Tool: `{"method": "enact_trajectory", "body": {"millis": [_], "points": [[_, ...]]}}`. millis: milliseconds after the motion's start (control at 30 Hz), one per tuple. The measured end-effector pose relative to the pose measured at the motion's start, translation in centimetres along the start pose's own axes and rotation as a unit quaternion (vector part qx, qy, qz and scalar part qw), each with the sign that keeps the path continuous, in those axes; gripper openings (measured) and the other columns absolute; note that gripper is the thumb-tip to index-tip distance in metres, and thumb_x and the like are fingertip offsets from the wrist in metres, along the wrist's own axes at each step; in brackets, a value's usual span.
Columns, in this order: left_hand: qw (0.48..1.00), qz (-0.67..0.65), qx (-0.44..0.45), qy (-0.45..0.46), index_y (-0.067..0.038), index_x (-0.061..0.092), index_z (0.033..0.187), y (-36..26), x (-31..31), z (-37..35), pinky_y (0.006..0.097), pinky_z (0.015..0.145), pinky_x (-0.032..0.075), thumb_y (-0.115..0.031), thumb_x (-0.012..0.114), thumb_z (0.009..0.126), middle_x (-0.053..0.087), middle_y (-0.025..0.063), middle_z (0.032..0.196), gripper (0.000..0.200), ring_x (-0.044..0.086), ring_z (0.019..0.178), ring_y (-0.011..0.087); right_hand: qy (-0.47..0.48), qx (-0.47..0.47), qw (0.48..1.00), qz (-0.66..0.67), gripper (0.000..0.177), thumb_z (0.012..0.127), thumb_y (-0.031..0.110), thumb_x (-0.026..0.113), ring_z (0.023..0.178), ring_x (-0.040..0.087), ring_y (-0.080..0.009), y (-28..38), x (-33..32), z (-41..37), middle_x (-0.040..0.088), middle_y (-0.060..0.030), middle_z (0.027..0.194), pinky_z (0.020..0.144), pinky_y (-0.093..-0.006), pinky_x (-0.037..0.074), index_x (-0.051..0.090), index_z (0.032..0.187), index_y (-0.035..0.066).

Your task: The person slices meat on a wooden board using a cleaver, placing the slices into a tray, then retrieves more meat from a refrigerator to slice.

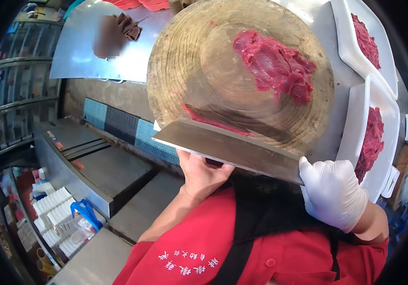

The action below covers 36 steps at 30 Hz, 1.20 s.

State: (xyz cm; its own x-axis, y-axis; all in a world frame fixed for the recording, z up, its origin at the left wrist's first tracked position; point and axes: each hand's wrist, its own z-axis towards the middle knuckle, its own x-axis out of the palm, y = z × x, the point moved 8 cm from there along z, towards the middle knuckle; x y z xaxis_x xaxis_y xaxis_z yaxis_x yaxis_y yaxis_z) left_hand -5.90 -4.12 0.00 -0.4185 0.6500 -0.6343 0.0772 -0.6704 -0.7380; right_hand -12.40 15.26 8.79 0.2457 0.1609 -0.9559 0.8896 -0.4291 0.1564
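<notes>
A cleaver (235,147) with a long broad blade lies slantwise across the near edge of a round wooden chopping block (180,57). My bare left hand (204,175) is closed at the blade's near side, its fingers partly hidden behind the metal; a small dark piece shows at its palm. Closed at the blade's right end is my right hand (333,192), in a white glove. Along the far side of the blade lies a thin strip of red meat (213,124). A heap of sliced red meat (277,66) rests farther back on the block.
Two white trays (356,107) of red meat stand to the right of the block. At the back left, a dark brown piece (128,27) lies on a metal table (75,52), beside a blurred patch. Stacked white containers (54,209) fill a shelf at lower left.
</notes>
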Motion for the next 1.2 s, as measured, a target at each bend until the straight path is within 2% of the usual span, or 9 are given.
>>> {"method": "enact_trajectory", "body": {"millis": [100,467,733,867,933,967,1033,1133,1200], "points": [[0.98,-0.144,-0.136,-0.001,-0.016,0.072,0.092,2.4,0.8,-0.9,0.0448,0.097,0.038,-0.021,0.083,0.061,0.065,0.0047,0.103,0.033,0.054,0.106,0.0333,0.014,-0.017,1.0,0.017,0.035,0.07,0.015,0.058,0.047,0.048,-0.0193,0.0,0.1,1.3,0.048,-0.0059,0.057,0.045,-0.0352,0.031,0.062,0.097,-0.007],[0.996,0.092,0.007,-0.021,-0.01,0.065,0.1,-1.2,-0.8,1.4,0.0429,0.087,0.047,-0.015,0.083,0.058,0.06,0.011,0.107,0.046,0.054,0.102,0.0351,0.052,-0.05,0.972,0.226,0.011,0.077,0.01,0.057,0.052,0.063,-0.0286,0.5,-1.1,8.8,0.059,-0.0158,0.063,0.044,-0.0402,0.049,0.055,0.075,0.0],[0.989,-0.078,-0.127,-0.021,-0.009,0.066,0.104,1.8,0.2,0.0,0.0448,0.094,0.045,-0.013,0.085,0.056,0.054,0.0173,0.115,0.052,0.053,0.108,0.0349,0.155,0.004,0.981,0.113,0.017,0.075,0.013,0.06,0.048,0.06,-0.0279,0.0,-0.8,5.3,0.057,-0.0129,0.059,0.047,-0.0463,0.049,0.06,0.08,-0.003],[0.995,-0.047,-0.088,-0.025,-0.004,0.06,0.116,1.5,-0.3,0.8,0.0404,0.088,0.048,-0.011,0.086,0.059,0.045,0.0189,0.115,0.063,0.054,0.104,0.0341,-0.07,-0.091,0.961,0.25,0.018,0.074,0.016,0.061,0.05,0.061,-0.0306,2.2,-1.1,12.0,0.059,-0.0143,0.061,0.049,-0.0406,0.049,0.055,0.078,0.0],[0.889,-0.356,-0.275,-0.085,-0.002,0.059,0.116,4.2,0.8,-0.5,0.0404,0.087,0.049,-0.009,0.086,0.058,0.046,0.0192,0.115,0.064,0.055,0.103,0.035,-0.091,-0.084,0.962,0.244,0.018,0.074,0.015,0.061,0.053,0.062,-0.0316,2.5,-1.1,12.3,0.061,-0.0158,0.063,0.049,-0.0406,0.049,0.055,0.08,-0.001],[0.891,-0.358,-0.266,-0.086,-0.002,0.059,0.116,3.8,0.6,-0.2,0.0404,0.087,0.049,-0.009,0.086,0.058,0.046,0.0192,0.115,0.064,0.055,0.103,0.035,-0.109,-0.077,0.961,0.243,0.019,0.075,0.015,0.061,0.055,0.064,-0.0326,2.4,-1.5,11.8,0.062,-0.0172,0.065,0.05,-0.0406,0.05,0.056,0.081,-0.002],[0.998,0.038,0.022,-0.046,-0.001,0.059,0.118,-1.4,-1.3,1.5,0.0396,0.087,0.049,-0.008,0.085,0.059,0.046,0.019,0.114,0.065,0.054,0.103,0.0351,-0.077,-0.052,0.97,0.224,0.018,0.076,0.015,0.061,0.057,0.065,-0.0326,2.3,-1.1,9.5,0.062,-0.0165,0.065,0.05,-0.0407,0.05,0.056,0.081,-0.001],[0.997,0.05,0.006,-0.05,-0.002,0.06,0.098,-1.7,-1.6,1.3,0.0398,0.091,0.045,-0.009,0.083,0.059,0.048,0.0167,0.113,0.046,0.051,0.105,0.0333,0.102,0.088,0.975,0.174,0.011,0.081,0.013,0.059,0.06,0.065,-0.0356,-1.3,0.8,4.2,0.062,-0.0156,0.065,0.058,-0.0439,0.052,0.061,0.082,0.002],[0.999,0.038,0.01,-0.034,-0.004,0.061,0.099,-1.8,-1.6,1.5,0.0368,0.089,0.046,-0.006,0.083,0.06,0.048,0.014,0.111,0.045,0.051,0.105,0.0294,0.065,0.108,0.979,0.159,0.011,0.081,0.013,0.059,0.06,0.065,-0.0361,-2.2,1.1,1.8,0.062,-0.0168,0.063,0.057,-0.0432,0.052,0.061,0.081,0.002]]}}
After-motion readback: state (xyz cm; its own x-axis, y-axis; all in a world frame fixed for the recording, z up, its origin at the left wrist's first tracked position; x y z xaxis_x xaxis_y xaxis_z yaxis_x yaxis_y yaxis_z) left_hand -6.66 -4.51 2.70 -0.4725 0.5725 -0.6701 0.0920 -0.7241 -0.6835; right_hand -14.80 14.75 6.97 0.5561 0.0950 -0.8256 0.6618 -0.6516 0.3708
